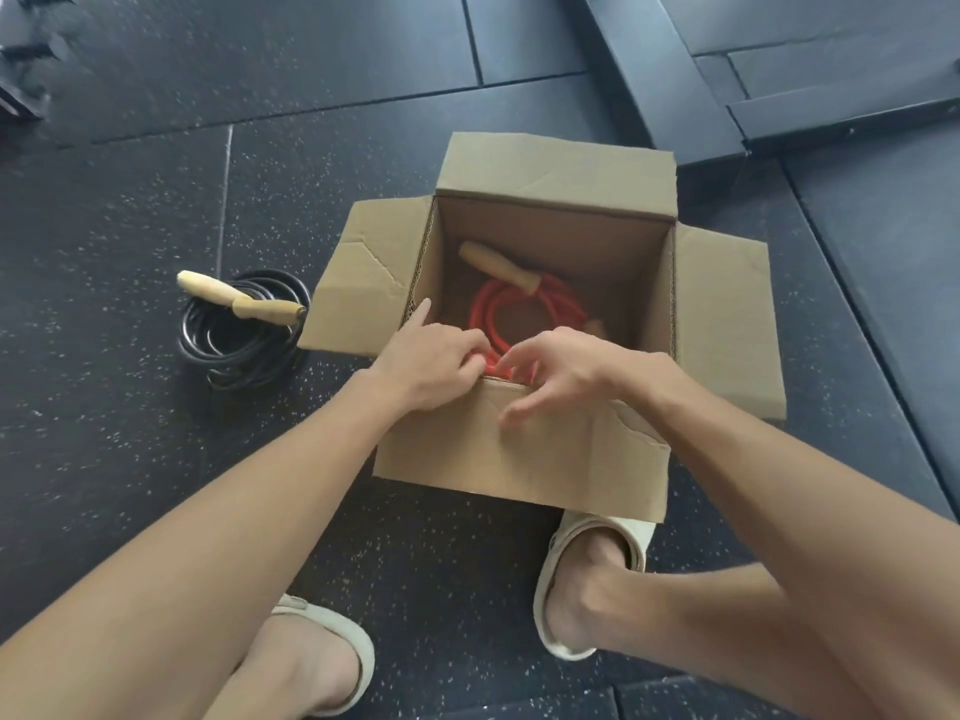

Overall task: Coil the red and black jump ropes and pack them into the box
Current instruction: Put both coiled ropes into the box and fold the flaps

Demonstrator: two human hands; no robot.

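An open cardboard box (519,459) stands on the floor with its four flaps spread. Inside it lies the coiled red jump rope (493,309) with a wooden handle (496,266) on top. Both my hands are over the box's near edge. My left hand (426,363) has its fingers curled on the near part of the red coil, index finger pointing out. My right hand (558,371) hovers beside it with fingers spread and loosely bent, touching or nearly touching the rope. The black jump rope (241,335), coiled with two wooden handles (239,298) across it, lies on the floor left of the box.
The floor is dark speckled rubber matting (130,433). My two feet in pale sandals (587,579) are just in front of the box. A dark bench or platform frame (727,96) stands at the back right.
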